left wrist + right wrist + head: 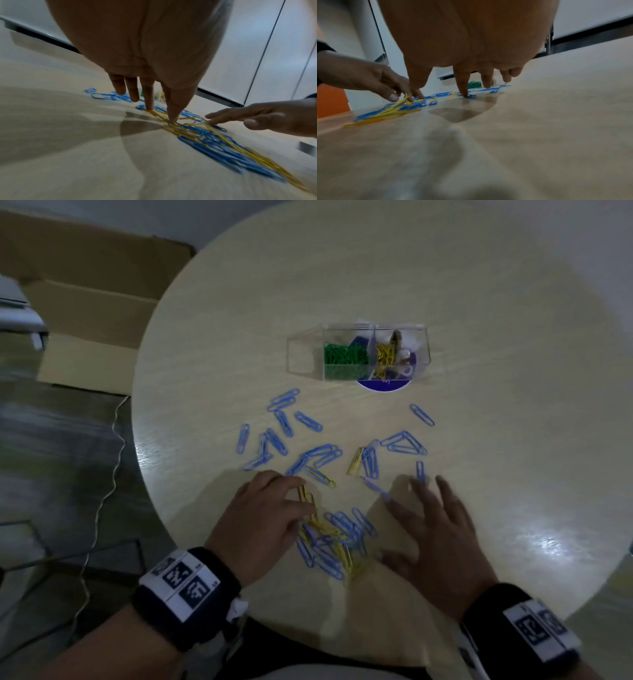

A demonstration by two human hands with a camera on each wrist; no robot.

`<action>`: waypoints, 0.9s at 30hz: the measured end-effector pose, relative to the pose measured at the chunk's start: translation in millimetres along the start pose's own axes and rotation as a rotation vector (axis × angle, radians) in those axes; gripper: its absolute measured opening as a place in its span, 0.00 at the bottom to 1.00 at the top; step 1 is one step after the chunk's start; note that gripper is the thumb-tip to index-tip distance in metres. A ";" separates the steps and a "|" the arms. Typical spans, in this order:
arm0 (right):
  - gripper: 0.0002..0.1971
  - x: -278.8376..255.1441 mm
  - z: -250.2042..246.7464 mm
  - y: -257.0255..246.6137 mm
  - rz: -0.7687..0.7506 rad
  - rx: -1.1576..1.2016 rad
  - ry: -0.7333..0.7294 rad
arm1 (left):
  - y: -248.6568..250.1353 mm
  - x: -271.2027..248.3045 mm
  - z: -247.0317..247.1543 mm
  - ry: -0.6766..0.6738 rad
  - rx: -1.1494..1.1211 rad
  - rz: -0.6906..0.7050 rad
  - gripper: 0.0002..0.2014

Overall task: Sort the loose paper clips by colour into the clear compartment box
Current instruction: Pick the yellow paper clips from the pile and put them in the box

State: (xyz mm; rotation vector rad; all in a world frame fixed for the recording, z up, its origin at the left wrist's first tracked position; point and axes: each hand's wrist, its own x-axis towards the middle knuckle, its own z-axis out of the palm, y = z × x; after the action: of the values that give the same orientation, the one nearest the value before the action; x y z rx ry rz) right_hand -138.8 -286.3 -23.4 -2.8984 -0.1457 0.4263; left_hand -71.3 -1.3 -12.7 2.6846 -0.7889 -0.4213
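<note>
A mixed pile of blue and yellow paper clips (337, 542) lies between my hands on the round table (479, 337). My left hand (274, 515) pinches yellow paper clips (306, 495) at the pile's left edge; one yellow clip (403, 99) tilts up between thumb and fingers. My right hand (431, 525) is spread flat, and its index fingertip presses a blue clip (470, 96). More blue clips (281, 433) lie scattered further out. The clear compartment box (301, 354) stands beyond them, holding green clips (344, 357) and yellow clips (385, 354).
A blue round disc (383, 385) shows under the box's front. A small tan piece (356, 462) lies among the blue clips. Left of the table a flattened cardboard box (96, 302) lies on the floor, and a thin cable (114, 446) hangs near the table edge.
</note>
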 end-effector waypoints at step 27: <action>0.02 83.3 -45.9 -41.4 -0.185 0.315 0.274 | -40.0 15.6 -4.3 0.220 0.169 0.194 0.09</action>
State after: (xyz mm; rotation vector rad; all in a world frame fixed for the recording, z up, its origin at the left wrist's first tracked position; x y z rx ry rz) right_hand -48.7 -244.1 5.9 -2.5701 -0.2729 0.0145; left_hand -38.3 22.8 -26.7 2.7088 -1.0453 -0.0119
